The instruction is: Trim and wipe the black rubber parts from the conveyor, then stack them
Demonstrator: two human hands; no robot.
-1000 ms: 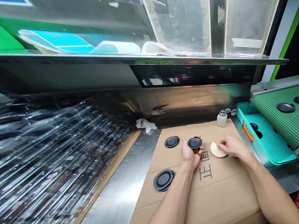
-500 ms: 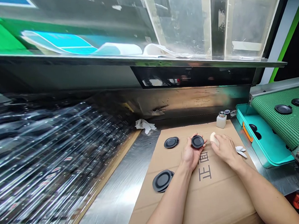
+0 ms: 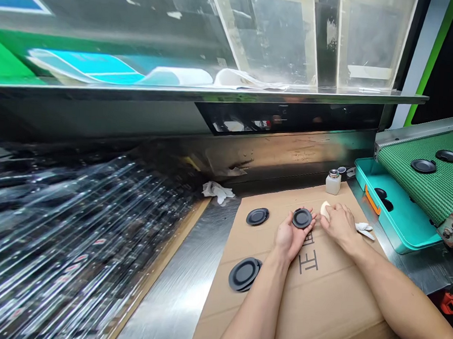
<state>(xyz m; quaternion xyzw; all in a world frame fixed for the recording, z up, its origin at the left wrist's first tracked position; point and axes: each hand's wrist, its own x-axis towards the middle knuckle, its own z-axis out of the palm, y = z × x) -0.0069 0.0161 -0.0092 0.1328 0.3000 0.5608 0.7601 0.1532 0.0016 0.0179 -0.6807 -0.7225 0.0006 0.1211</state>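
A round black lid (image 3: 302,218) rests on the upturned palm and fingers of my left hand (image 3: 290,236), above the cardboard sheet (image 3: 318,306). To its right, my right hand (image 3: 339,223) grips a cream-coloured pad (image 3: 324,210) between thumb and fingers, apart from the lid. Two more black discs lie on the cardboard left of my hands: one farther back (image 3: 258,216), and a larger-looking one (image 3: 245,274) beside my left forearm. A folded white cloth (image 3: 365,230) sits just right of my right hand.
Behind the cardboard's back edge stands a small bottle (image 3: 333,182). At right, a teal bin (image 3: 409,227) holds black pieces beside a green conveyor (image 3: 434,185) carrying black lids. Clear plastic trays (image 3: 74,242) fill the left; a metal shelf (image 3: 253,96) spans above.
The lid in my left hand has tilted and shifted slightly right, with the palm opened more. Lids on the conveyor have shifted a little left in view, along with the whole scene.
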